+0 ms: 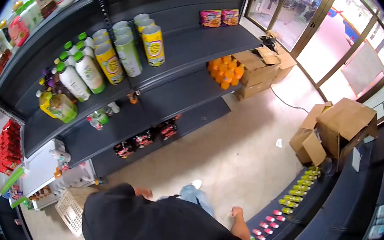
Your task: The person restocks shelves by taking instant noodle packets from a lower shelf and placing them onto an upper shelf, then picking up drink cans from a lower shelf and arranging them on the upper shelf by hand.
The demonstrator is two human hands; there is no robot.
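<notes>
Past the black sleeve, my left hand [144, 193] shows beside my body with its fingers loosely apart. Nothing can be seen in it, and the sleeve hides part of it. On the other side, my right hand [237, 212] hangs with the fingers curled in and nothing visible in them. It is nearest to the low shelf with pink-capped bottles [269, 225] but stays apart from them. A cream plastic basket [70, 211] with slotted walls is at the lower left, partly covered by my shoulder.
Dark shelving [186, 48] on the left bears detergent bottles [88, 72], yellow canisters [154, 44] and orange bottles [226, 71]. Cardboard boxes [259, 71] stand at its far end. An opened carton [343, 120] is by the right shelves, near yellow-green bottles [300, 187]. Glass doors [347, 43] lie ahead. A cable [293, 104] crosses the floor.
</notes>
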